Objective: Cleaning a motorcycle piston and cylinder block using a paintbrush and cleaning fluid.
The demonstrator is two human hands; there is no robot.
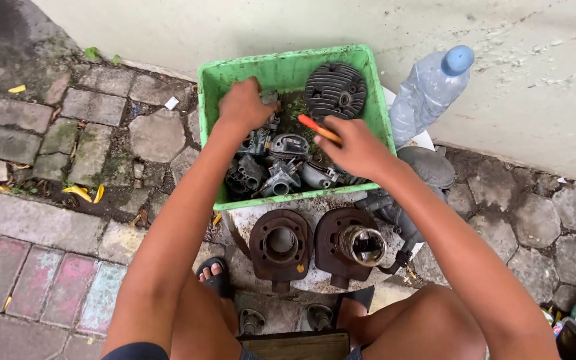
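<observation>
A green plastic tub [287, 70] holds several grimy metal engine parts, among them carburettor bodies [271, 167] and a round finned cylinder head [335, 90]. My left hand [245, 105] reaches into the tub's back left area and closes on a small metal part there; the part is mostly hidden under my fingers. My right hand [355, 147] hovers over the tub's right side, gripping a tool with an orange handle [318, 128]. Its tip is hidden by my fingers.
The tub rests on a round white stand [315, 213] with two rusty engine cylinders [280, 245], one holding a piston [363, 245]. A plastic water bottle [428, 90] leans by the wall. Paving stones surround; my sandalled feet [216, 275] are below.
</observation>
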